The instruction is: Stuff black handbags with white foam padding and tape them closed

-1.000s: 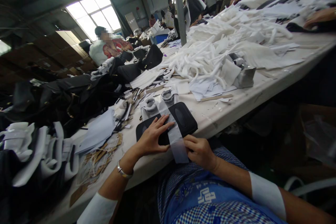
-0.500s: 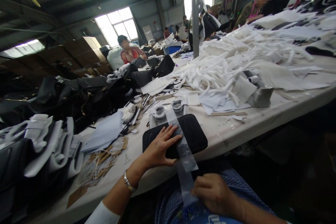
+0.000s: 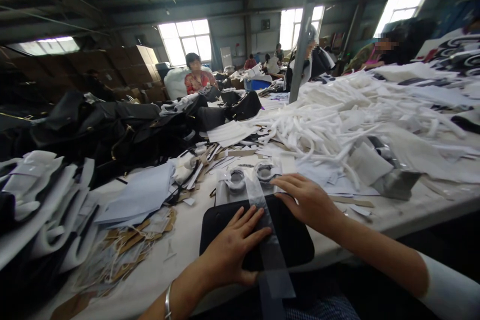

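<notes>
A black, flat piece with rounded corners (image 3: 296,240), perhaps a bag, lies at the table's near edge. A translucent strip (image 3: 275,255) runs lengthwise over its middle and hangs past the edge toward my lap. My left hand (image 3: 234,245) rests palm down on the piece, fingers spread across the strip. Reaching in from the right, my right hand (image 3: 305,197) has its fingers stretched out over the far edge, their tips beside the strip and a plastic-wrapped grey ring (image 3: 264,172). A second wrapped ring (image 3: 236,180) sits left of the strip. Whether the right fingertips pinch anything is hard to see.
Black bags (image 3: 123,125) are heaped at the left, white sheets (image 3: 140,192) and brown card scraps (image 3: 131,250) nearer. White strips (image 3: 311,125) pile up at the right, behind a grey wrapped bundle (image 3: 386,170). A metal post (image 3: 300,55) rises beyond. A person in red (image 3: 197,80) sits across.
My right hand has left the strip's lower end near my lap and moved up to the far edge of the black piece. My left hand stays on it. The view has tilted.
</notes>
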Motion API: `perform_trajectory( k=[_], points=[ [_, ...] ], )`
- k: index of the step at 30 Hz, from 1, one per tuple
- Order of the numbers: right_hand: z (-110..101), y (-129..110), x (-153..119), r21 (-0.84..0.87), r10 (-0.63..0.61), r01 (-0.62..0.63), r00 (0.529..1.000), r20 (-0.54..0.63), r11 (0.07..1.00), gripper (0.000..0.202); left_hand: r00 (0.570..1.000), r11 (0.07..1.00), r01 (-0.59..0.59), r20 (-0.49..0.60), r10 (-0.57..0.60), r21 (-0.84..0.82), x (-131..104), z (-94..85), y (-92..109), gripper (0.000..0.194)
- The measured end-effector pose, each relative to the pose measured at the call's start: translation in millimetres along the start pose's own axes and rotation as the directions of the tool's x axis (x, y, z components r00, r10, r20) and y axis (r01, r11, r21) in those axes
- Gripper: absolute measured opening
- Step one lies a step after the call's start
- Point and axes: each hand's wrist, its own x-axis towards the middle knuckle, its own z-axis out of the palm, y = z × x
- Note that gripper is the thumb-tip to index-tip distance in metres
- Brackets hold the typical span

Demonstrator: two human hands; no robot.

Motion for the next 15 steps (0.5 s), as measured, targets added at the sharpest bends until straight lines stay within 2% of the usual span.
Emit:
perform_trajectory(
  k=[2,4,6,9,15],
  points=[
    [12.7,13.6,32.1,-0.148,0.029,-0.003,0.984,0.174,0.989,0.028,1.0,1.0,0.006,0.011,-0.006,-0.013,0.1,1.1,-0.9,0.099],
    [24.1,19.8,54.9,-0.246,0.079,0.009,0.935,0.346,0.969,0.024,1.0,1.0,0.009,0.018,-0.008,-0.019,0.3,2.6,-2.0,0.098],
    [32.2,21.6,68.6,-0.293,0.118,0.016,0.893,0.435,0.956,0.02,1.0,1.0,0.002,0.021,-0.001,-0.018,0.5,4.2,-3.3,0.099],
    [38.3,22.7,75.8,-0.336,0.17,-0.015,0.883,0.437,0.942,0.019,0.999,1.0,-0.025,0.032,0.026,-0.008,0.9,5.4,-5.3,0.103],
    [36.9,29.0,65.0,-0.451,0.377,-0.212,0.872,0.314,0.867,0.032,0.997,0.997,-0.073,0.013,0.073,0.028,2.3,8.5,-9.4,0.1]
  ],
)
